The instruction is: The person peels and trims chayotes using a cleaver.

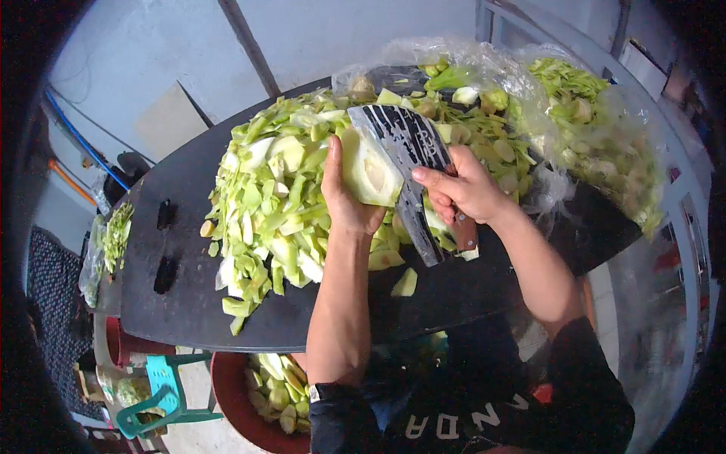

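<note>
My left hand (pixel 350 206) holds a thick pale green vegetable piece (pixel 372 175), its thumb upright along the left side. The cut face shows an oval, whitish core; I cannot tell which vegetable it is. My right hand (pixel 463 188) is closed round the wooden handle of a cleaver (pixel 412 155) with a wide, dark, streaked blade. The blade lies close along the piece's right side; whether it touches is unclear. Beneath and left of both hands is a big heap of sliced green vegetable (pixel 283 189). One loose slice (pixel 404 283) lies by the table's near edge.
The heap lies on a dark table (pixel 189 295) with a rounded edge. Clear plastic bags (pixel 605 144) with more green pieces lie at the right. Below stand a red tub (pixel 231 397) of cut pieces and a teal stool (pixel 161 390). A metal frame (pixel 684 250) rises at the right.
</note>
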A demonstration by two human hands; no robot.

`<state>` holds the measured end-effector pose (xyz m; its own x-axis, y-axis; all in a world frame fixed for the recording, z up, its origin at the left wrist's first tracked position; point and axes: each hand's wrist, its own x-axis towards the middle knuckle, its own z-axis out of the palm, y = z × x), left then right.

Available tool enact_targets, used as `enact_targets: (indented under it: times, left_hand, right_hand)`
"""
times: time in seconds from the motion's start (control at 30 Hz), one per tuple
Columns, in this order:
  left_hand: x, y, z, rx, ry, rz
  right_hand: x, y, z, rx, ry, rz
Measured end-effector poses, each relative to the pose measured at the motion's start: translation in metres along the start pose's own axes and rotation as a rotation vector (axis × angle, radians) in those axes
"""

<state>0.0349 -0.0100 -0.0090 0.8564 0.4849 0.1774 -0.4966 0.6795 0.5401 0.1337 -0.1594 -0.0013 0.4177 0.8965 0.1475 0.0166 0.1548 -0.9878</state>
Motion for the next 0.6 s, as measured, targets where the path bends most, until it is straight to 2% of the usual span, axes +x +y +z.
enact_targets:
  times: [0.1,0.17,0.43,0.5,0.53,0.6]
  left_hand:
    - [0.001,0.000,0.002,0.020,-0.021,0.012]
    - [0.003,0.000,0.000,0.006,0.050,-0.003]
    - [0.000,-0.004,0.002,0.008,-0.037,0.028]
    - [0.001,-0.004,0.003,0.091,0.103,0.038]
    - [0.004,-0.005,0.000,0.091,0.099,0.039]
    - [0.012,-0.007,-0.008,0.250,0.065,0.186]
  right_hand:
    - [0.002,0.004,-0.002,-0.006,0.006,0.004]
    - [0.001,0.003,0.002,0.020,0.016,0.010]
    - [0.004,0.006,0.005,0.064,0.043,0.036]
    - [0.004,0.010,0.004,0.038,0.044,0.019]
    - [0.004,0.011,0.004,0.036,0.044,0.015]
    - [0.005,0.011,0.004,0.038,0.022,0.040]
